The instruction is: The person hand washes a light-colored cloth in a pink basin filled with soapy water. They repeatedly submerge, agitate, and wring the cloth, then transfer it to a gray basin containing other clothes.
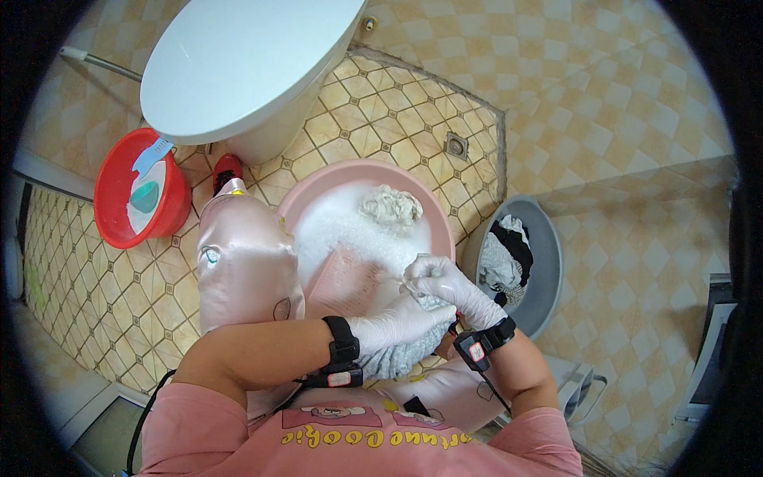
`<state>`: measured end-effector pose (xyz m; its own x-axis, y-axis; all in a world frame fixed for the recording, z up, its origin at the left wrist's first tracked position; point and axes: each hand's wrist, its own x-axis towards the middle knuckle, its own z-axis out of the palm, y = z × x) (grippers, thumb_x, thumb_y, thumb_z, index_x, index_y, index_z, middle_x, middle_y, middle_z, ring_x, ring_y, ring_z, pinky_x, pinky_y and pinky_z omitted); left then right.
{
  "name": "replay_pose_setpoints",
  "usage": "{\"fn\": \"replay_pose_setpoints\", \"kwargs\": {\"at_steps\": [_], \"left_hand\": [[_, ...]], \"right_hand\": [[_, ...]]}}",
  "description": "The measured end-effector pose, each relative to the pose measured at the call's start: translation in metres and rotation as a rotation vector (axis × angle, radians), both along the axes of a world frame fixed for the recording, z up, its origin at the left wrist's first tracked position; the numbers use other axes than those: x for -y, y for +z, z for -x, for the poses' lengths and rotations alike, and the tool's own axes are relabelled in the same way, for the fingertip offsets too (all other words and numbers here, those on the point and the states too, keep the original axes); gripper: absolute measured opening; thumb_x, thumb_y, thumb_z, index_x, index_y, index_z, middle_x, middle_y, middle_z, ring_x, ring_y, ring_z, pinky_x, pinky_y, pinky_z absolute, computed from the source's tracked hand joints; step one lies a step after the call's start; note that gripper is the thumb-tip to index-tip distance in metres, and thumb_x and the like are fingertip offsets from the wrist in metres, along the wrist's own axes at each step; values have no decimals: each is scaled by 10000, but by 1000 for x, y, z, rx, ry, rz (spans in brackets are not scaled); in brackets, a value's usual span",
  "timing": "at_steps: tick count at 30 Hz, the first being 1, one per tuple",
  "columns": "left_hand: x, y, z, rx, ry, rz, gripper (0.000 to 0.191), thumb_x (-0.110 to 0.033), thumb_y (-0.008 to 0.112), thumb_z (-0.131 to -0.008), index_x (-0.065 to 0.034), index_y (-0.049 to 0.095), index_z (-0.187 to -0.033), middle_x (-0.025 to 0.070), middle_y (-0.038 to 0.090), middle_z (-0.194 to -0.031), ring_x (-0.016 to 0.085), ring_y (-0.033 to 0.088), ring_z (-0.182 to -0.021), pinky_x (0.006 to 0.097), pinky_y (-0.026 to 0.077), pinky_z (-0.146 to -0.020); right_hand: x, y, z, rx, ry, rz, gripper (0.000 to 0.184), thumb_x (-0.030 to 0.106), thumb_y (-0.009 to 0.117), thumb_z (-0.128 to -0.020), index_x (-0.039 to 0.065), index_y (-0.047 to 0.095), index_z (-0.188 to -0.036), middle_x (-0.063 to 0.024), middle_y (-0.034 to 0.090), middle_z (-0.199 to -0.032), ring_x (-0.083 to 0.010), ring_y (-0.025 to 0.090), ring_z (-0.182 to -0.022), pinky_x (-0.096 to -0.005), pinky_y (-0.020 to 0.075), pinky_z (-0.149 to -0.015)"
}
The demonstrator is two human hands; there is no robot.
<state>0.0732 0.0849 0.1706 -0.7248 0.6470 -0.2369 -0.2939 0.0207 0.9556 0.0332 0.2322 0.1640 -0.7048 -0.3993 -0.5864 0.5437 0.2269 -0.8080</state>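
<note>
White gloves cover both my hands, which meet over the near right rim of a pink plastic basin (444, 214). A wet grey textured cloth (396, 358) is gripped between them, bunched and hanging towards my lap. My left hand (396, 322) clasps it from the left, and my right hand (453, 286) clenches its upper end. White suds (340, 220) fill much of the basin. A pink plastic washboard (343, 280) leans in the suds, and a wad of cream fabric (390, 206) lies at the far side.
At the right stands a grey tub (545, 298) with black, white and grey clothes (503, 259). A red basin (101, 208) at the left holds white powder, a green scoop (144, 197) and a blue brush (152, 156). Beyond is a large white fixture (238, 65); a drain (457, 146) sits in the tiled floor.
</note>
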Motion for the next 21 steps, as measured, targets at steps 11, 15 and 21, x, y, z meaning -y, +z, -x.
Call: {"fn": "replay_pose_setpoints", "kwargs": {"at_steps": [11, 15, 21], "left_hand": [[-9, -17, -6, 58, 58, 2, 316, -214, 660, -822, 2, 592, -1044, 104, 635, -1014, 179, 608, -951, 339, 497, -828], [-8, -15, -6, 57, 43, 15, 313, -209, 646, -836, 2, 600, -1062, 102, 639, -1030, 183, 609, -966, 335, 493, -850], [-13, -30, -6, 123, 49, -70, 249, -152, 623, -863, 2, 605, -1058, 81, 650, -1010, 164, 617, -935, 321, 504, -838]], "right_hand": [[3, 0, -2, 32, -21, -11, 113, -3, 676, -755, 45, 576, -739, -14, 599, -732, -98, 567, -681, -249, 486, -633], [2, -5, -1, 0, -5, -31, 109, 16, 687, -754, 47, 582, -748, -15, 600, -727, -100, 569, -694, -249, 486, -643], [2, -3, 2, -43, 37, -114, 148, 65, 728, -754, 54, 586, -794, -5, 603, -745, -99, 584, -715, -261, 495, -668]]}}
